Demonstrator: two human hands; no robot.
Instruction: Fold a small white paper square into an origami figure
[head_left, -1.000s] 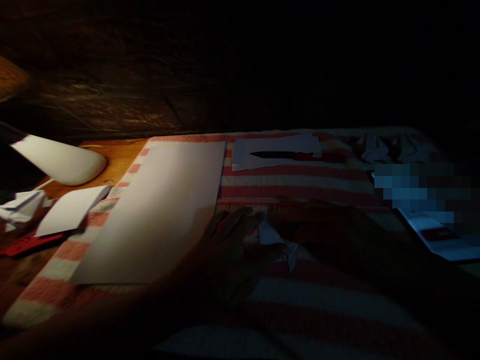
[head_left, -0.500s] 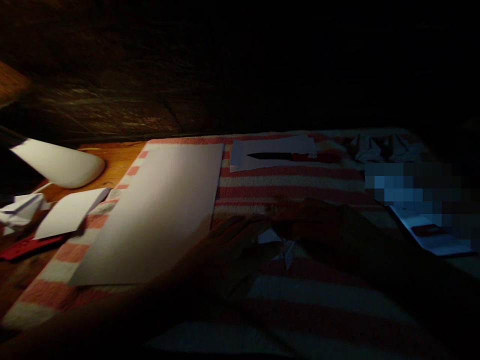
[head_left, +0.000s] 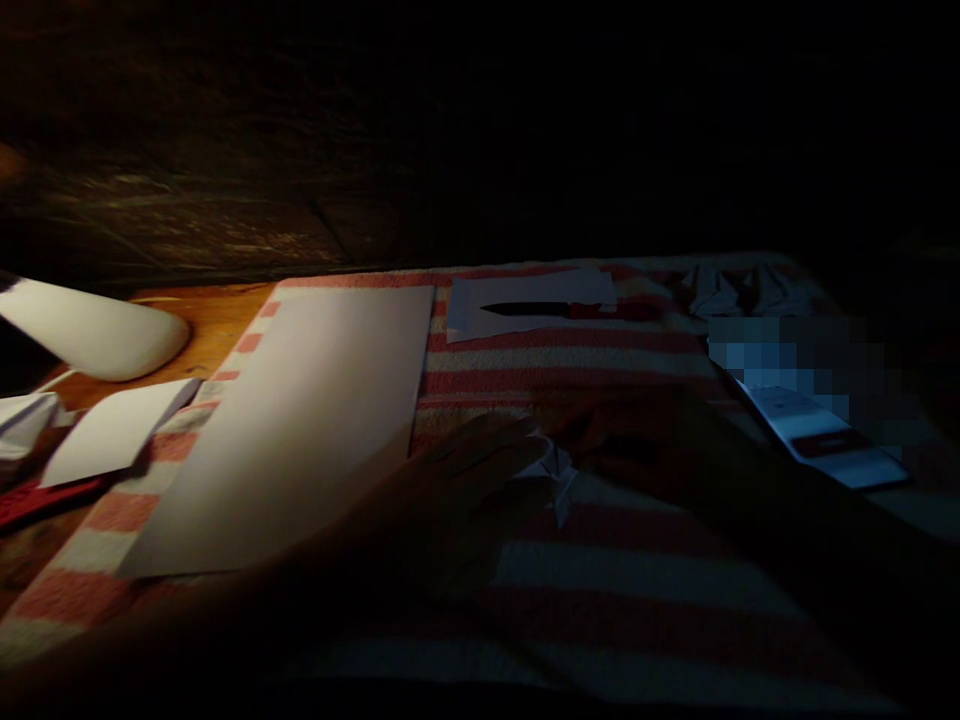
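Knife [head_left: 529, 310] on sm. sheet [head_left: 517, 291], phone [head_left: 793, 415] nr R hand [head_left: 637, 430]

The scene is very dim. Warm light from the left brightens the wooden table [head_left: 217, 312], the lower left of the wall [head_left: 172, 225] and the large sheet [head_left: 300, 400], fading rightward until the upper right is nearly black. The phone [head_left: 847, 450] glows cold blue, its far part hidden by coarse pixel blocks. Both the left hand [head_left: 457, 490] and the right hand [head_left: 637, 430] sink into shadow, fingers soft and hard to separate. The folded paper [head_left: 559, 485] between them shows faintly bluish.
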